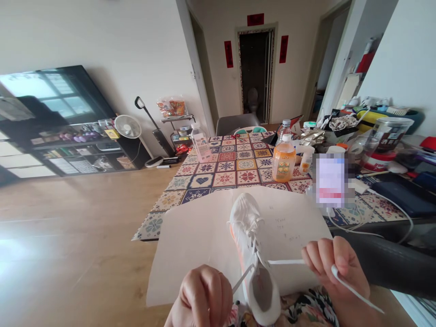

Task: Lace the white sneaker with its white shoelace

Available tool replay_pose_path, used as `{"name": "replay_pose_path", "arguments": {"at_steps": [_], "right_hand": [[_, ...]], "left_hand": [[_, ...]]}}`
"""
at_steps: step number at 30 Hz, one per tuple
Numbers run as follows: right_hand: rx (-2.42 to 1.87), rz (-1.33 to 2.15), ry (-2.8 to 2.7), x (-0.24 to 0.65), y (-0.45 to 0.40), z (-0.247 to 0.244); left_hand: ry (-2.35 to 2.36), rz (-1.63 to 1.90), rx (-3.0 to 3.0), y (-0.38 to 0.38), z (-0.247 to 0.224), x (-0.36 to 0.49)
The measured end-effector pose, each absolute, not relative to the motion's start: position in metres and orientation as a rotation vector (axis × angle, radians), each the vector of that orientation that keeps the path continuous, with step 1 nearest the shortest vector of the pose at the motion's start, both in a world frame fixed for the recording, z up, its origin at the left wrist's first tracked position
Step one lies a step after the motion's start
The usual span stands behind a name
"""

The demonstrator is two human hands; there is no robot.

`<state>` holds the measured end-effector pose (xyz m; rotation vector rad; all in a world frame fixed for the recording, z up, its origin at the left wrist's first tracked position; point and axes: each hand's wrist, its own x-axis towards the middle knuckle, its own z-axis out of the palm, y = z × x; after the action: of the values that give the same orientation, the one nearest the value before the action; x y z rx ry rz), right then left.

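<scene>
A white sneaker (254, 254) lies on a large sheet of paper (190, 245) with its toe pointing away from me and its opening towards me. It has a white lace threaded through its eyelets. My left hand (200, 295) pinches one lace end (242, 279) close to the shoe's collar. My right hand (335, 268) grips the other white lace (286, 262), which runs taut from the shoe, and its tip (357, 290) trails past my wrist. Handwritten marks show on the paper to the right of the sneaker.
The paper overlaps a patterned tile-print tablecloth (231, 170). Beyond it stand an orange drink bottle (284, 158) and a clear bottle (200, 143). A blurred phone (329, 179) and white cable sit at right, with cluttered containers behind. Wooden floor (68, 236) lies left.
</scene>
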<state>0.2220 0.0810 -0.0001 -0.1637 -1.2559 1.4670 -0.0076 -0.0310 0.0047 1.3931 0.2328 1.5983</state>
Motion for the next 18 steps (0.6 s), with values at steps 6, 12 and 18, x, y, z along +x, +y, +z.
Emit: {"name": "replay_pose_path", "arguments": {"at_steps": [6,12,18], "right_hand": [[-0.153,1.382,-1.251,0.219,0.079,0.004],[-0.154,1.124,-1.733,0.209,0.063,-0.004],[-0.007,0.872,-2.046,0.202,0.056,-0.009]], "left_hand": [[0.47,1.531,1.39,-0.037,0.004,-0.01],[0.904,1.346,1.609,-0.031,0.008,0.008],[1.073,1.567,1.727,-0.026,0.001,0.021]]}}
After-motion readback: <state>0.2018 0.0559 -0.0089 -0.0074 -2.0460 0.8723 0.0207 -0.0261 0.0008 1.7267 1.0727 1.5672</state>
